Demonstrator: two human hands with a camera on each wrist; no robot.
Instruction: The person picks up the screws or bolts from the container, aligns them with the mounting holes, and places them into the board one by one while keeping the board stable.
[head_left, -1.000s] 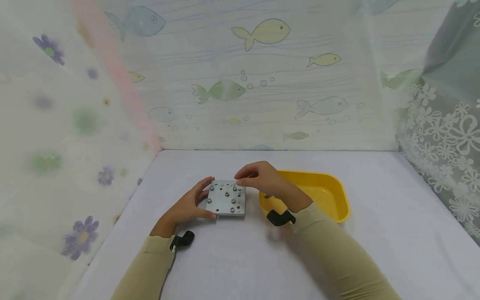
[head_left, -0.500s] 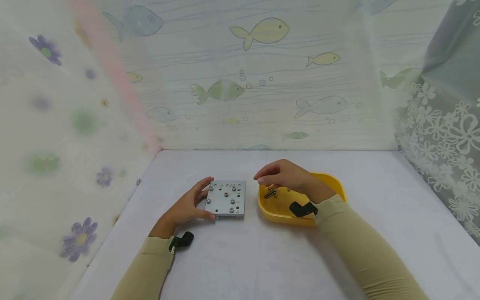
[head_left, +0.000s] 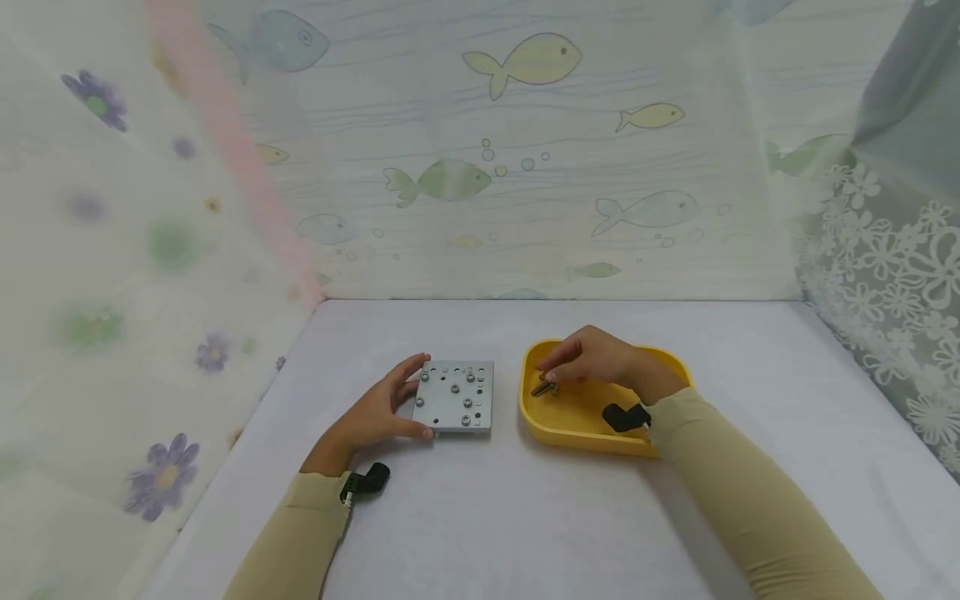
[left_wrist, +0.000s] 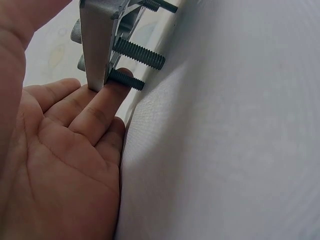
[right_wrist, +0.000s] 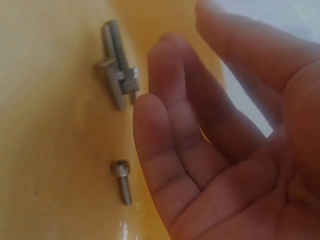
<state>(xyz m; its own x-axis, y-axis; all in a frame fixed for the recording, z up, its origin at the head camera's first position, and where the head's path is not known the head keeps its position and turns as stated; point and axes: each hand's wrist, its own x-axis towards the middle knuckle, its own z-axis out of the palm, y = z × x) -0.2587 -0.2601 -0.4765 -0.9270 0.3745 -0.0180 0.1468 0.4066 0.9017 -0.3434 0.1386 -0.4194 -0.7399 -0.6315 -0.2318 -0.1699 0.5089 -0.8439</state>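
A silver metal plate (head_left: pixel 442 408) with holes stands on the table, several socket-head screws (head_left: pixel 454 389) set in it. My left hand (head_left: pixel 372 417) grips its left side, thumb at the near edge and fingers at the far corner. In the left wrist view, threaded screw shanks (left_wrist: pixel 140 53) stick out beneath the plate. My right hand (head_left: pixel 600 364) is over the yellow tray (head_left: pixel 573 421), its fingertips close to a small cluster of screws (head_left: pixel 543 388). In the right wrist view, its thumb and fingers are apart with nothing between them. A single socket-head screw (right_wrist: pixel 121 175) lies near that cluster.
The tray sits just right of the plate on a white-covered table (head_left: pixel 450 517). A fish-print curtain (head_left: pixel 525 167) hangs behind the table. Patterned sheets hang at both sides. Each wrist carries a small black camera (head_left: pixel 367 479).
My right hand has moved from the plate's upper right corner rightward and down into the tray, uncovering the screws. The left hand and plate have stayed in place.
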